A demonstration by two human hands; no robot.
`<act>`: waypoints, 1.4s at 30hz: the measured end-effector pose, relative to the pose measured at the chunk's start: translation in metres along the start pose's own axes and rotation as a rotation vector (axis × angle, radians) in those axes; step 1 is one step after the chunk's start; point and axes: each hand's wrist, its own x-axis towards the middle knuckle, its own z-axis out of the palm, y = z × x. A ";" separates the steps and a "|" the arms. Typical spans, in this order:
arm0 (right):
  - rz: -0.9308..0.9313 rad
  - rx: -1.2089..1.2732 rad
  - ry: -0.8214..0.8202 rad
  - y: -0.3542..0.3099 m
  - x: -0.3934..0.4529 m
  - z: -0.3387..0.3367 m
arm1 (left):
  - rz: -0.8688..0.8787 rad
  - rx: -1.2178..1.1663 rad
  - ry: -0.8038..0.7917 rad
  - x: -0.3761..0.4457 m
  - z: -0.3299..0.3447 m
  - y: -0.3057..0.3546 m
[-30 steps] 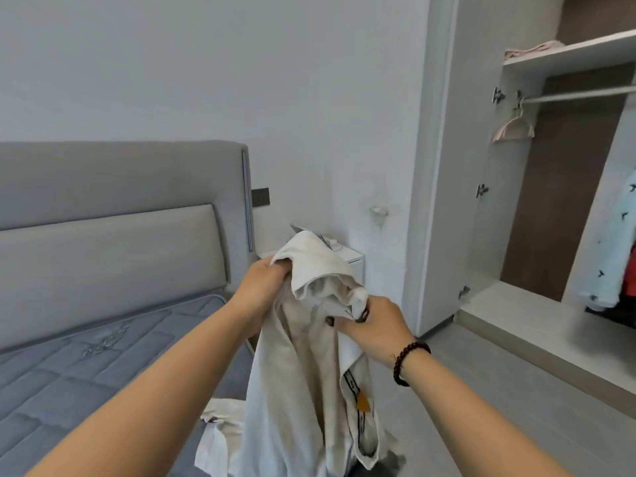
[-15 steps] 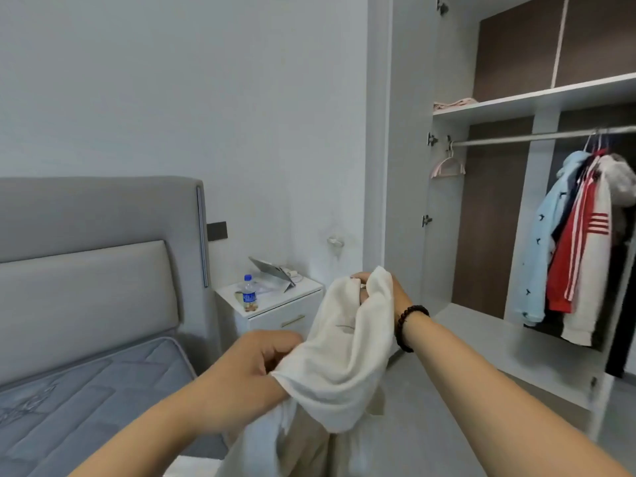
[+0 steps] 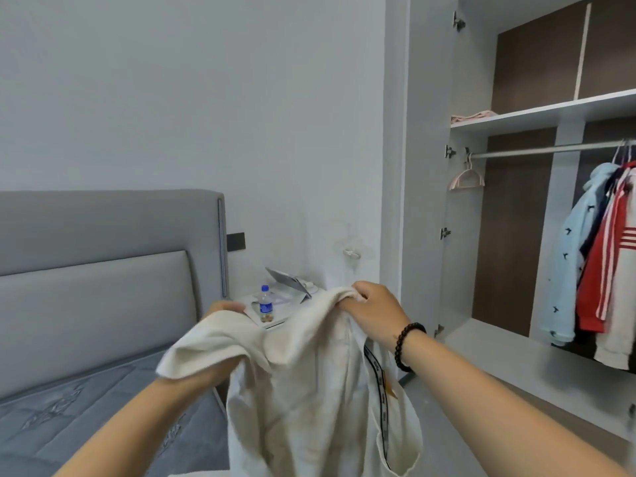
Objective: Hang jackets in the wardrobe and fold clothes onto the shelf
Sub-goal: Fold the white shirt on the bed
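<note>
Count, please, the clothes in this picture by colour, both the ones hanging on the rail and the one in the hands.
Cream: 1, the cream jacket held by the left hand and right hand.
Light blue: 1, the light blue hoodie on the rail.
Red and white: 1, the red striped jacket.
Pink: 1, the folded pink garment on the shelf.
Total: 4 clearly separable; darker garments behind are unclear.
</note>
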 end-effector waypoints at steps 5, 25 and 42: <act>-0.160 -0.088 -0.123 -0.015 -0.010 0.027 | 0.145 -0.128 -0.235 -0.010 0.021 0.028; -0.118 -0.547 -0.076 0.048 -0.022 0.014 | -0.058 -0.152 0.306 0.022 0.017 -0.010; 0.055 -0.349 -0.416 0.065 -0.019 0.015 | -0.045 -0.251 0.296 0.030 -0.029 -0.039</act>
